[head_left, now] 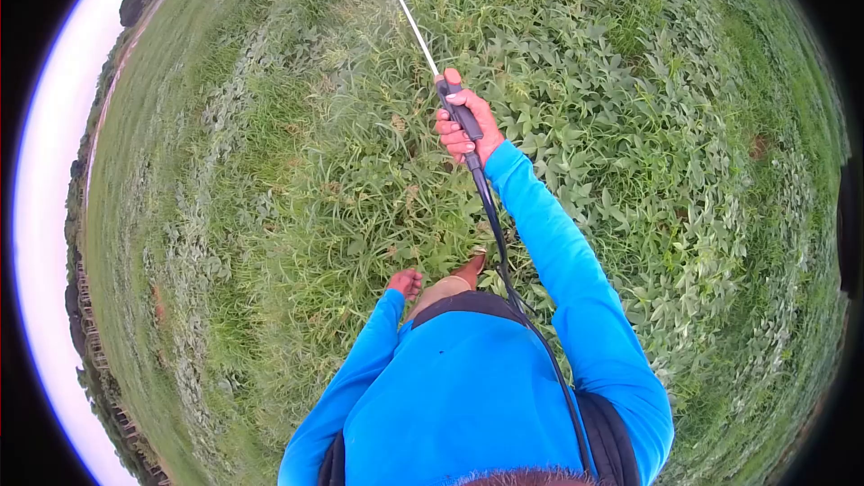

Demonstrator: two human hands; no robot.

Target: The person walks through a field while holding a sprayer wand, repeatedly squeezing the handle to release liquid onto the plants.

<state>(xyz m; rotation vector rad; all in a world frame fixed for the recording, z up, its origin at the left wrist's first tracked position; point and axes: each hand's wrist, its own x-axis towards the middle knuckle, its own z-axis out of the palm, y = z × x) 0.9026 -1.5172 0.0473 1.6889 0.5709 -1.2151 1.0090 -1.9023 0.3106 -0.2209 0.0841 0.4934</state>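
Note:
My right hand (470, 126) is wrapped round the dark handle of a sprayer wand (417, 34), held out in front of me over the plants. Its thin metal tube points up and to the left, and a faint haze shows around the nozzle tip. From the handle's lower end a black hose (500, 252) runs back along my right side to my waist and up past the shoulder strap. Low beside my left thigh hangs my left hand (407, 283), fingers curled in, with nothing visible in it.
Leafy crop plants (621, 126) grow thickly on the right, with tall grassy weeds (360, 189) mixed in ahead and to the left. One of my feet (472, 268) stands among the growth. A tree line (79, 306) edges the field at far left.

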